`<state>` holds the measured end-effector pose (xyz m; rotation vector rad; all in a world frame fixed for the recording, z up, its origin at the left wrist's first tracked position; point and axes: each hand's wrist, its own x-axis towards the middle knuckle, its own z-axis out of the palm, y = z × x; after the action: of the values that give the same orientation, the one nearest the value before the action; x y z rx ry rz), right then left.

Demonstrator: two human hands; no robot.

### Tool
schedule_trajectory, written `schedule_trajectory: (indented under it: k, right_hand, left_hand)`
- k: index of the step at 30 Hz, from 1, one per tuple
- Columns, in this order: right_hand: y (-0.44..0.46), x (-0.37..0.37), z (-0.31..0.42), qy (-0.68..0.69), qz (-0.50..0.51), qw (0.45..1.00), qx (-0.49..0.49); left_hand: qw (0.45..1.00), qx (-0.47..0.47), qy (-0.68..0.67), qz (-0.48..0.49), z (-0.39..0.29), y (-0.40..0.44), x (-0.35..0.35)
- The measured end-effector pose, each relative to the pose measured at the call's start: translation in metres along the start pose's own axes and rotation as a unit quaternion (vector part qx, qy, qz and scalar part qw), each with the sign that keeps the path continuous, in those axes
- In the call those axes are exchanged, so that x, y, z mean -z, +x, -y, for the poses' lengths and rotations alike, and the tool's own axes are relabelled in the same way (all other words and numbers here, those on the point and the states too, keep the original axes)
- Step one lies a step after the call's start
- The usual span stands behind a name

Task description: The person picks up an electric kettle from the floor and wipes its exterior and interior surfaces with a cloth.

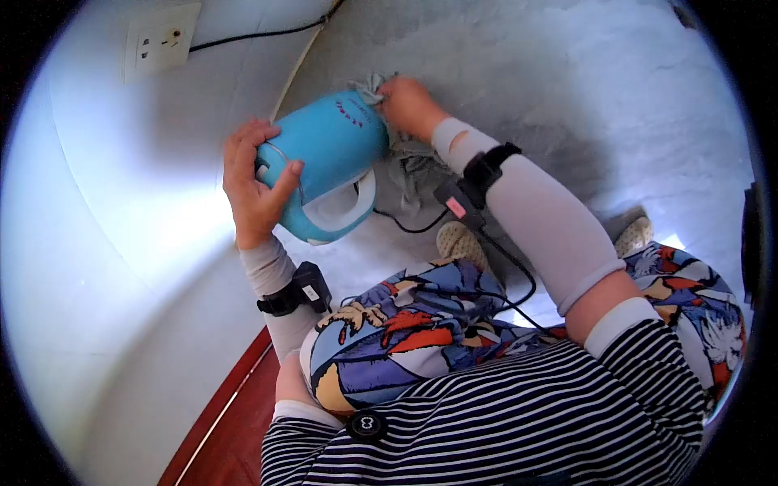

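Observation:
A light-blue thermos jug [328,146] with a white handle and small red print lies tilted on its side in the air before me. Its lid end is gripped by my left hand [253,178], thumb on one side and fingers on the other. At the opposite end, my right hand [412,107] is closed on a grey cloth [415,166], which touches the jug's end and hangs down beneath it. Part of the cloth is hidden behind the jug and the hand.
A wall socket [162,42] with a black cable [255,38] is at upper left. The pale wall curves along the left side. Grey floor [535,65] lies beyond my hands, my shoes [463,245] below. A red surface [231,413] is at lower left.

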<state>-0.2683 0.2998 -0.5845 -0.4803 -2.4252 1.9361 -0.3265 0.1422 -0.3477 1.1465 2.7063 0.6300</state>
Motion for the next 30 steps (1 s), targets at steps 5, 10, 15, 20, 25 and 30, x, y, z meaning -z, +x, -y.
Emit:
schedule_trajectory:
  k: [5, 10, 15, 20, 25, 30]
  right_hand:
    - [-0.06, -0.005, 0.003, -0.027, 0.097, 0.991, 0.091]
    - [-0.073, 0.004, 0.031, 0.092, 0.118, 0.986, 0.072]
    - [-0.027, 0.027, 0.053, 0.254, 0.129, 0.957, 0.061]
    - [-0.007, -0.001, 0.006, 0.098, 0.006, 0.995, 0.034]
    - [-0.056, -0.017, 0.024, 0.095, -0.1, 0.989, 0.06]
    - [-0.101, -0.012, 0.089, 0.234, -0.082, 0.956, 0.157]
  left_hand:
    - [1.0, 0.005, -0.007, 0.011, 0.013, -0.001, -0.006]
    - [1.0, 0.014, -0.023, 0.009, 0.022, -0.005, -0.01]
    - [1.0, 0.002, -0.017, 0.006, 0.016, -0.005, -0.008]
    - [1.0, 0.007, -0.012, 0.008, 0.004, 0.0, -0.004]
    - [1.0, -0.006, -0.001, 0.008, 0.003, 0.0, -0.005]
    - [0.999, 0.031, -0.027, 0.008, 0.006, -0.004, -0.005]
